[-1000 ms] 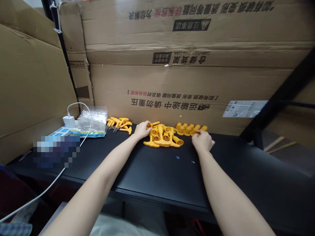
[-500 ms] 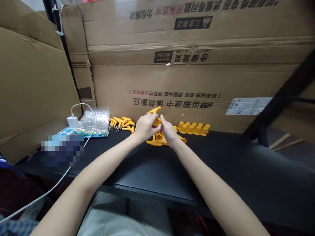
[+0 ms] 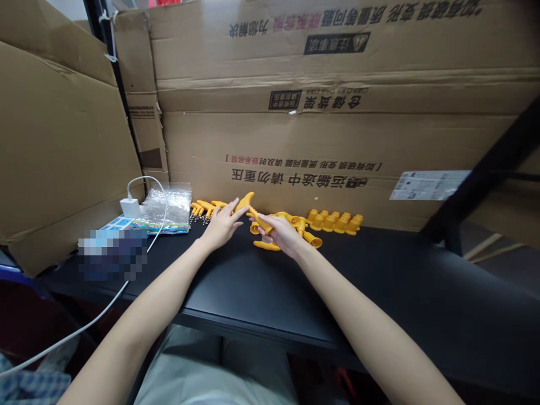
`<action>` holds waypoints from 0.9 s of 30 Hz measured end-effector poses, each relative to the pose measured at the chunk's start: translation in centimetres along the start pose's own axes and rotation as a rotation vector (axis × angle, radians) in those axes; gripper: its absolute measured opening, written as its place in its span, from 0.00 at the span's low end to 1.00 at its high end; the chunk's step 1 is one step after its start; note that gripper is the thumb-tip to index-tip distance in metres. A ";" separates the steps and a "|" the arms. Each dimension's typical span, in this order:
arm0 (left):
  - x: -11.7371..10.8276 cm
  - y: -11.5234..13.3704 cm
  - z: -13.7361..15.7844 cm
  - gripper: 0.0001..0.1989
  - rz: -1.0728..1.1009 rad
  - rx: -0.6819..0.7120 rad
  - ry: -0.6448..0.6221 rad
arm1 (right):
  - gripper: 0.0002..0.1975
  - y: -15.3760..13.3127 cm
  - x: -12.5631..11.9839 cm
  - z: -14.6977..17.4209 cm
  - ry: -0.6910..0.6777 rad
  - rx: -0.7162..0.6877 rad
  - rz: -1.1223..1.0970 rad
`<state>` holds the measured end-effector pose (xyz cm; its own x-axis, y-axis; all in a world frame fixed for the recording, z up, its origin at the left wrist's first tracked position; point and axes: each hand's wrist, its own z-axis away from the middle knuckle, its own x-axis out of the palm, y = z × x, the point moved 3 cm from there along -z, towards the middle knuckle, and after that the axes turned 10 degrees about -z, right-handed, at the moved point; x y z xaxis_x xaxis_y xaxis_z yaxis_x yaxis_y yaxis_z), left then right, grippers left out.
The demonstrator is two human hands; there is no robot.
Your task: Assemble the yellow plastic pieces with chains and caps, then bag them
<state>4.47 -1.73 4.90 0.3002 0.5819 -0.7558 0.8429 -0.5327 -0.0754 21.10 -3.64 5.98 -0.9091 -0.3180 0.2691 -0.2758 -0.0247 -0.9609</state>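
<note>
Along the worktop (image 3: 388, 292) lie, left to right, the charger (image 3: 129, 208), bags (image 3: 169, 208), handles (image 3: 206, 208), pile (image 3: 298, 223) and cups (image 3: 336, 221); behind them stands the rear cardboard (image 3: 270, 135), its label (image 3: 430, 185) above and right of the cups; the side cardboard (image 3: 63, 140) stands at far left; the right hand (image 3: 284, 235) is over the pile, the left hand (image 3: 220, 229) before the handles.

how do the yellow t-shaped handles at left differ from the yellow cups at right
The yellow plastic T-shaped handles lie jumbled; the yellow plastic tapered cups stand in neat rows. The handles have small metal chains; the cups show none. Both are yellow and rest on the black tabletop.
</note>
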 end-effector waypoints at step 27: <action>-0.4 -0.4 0.3 0.14 0.111 -0.187 -0.098 | 0.07 -0.4 0.7 0.6 0.083 -0.730 1.748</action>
<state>3.83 -1.93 5.08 0.3588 0.4586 -0.8130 0.8779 -0.4617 0.1270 20.81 -4.42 6.49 -0.2811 0.5017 -0.8181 0.8047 0.5878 0.0839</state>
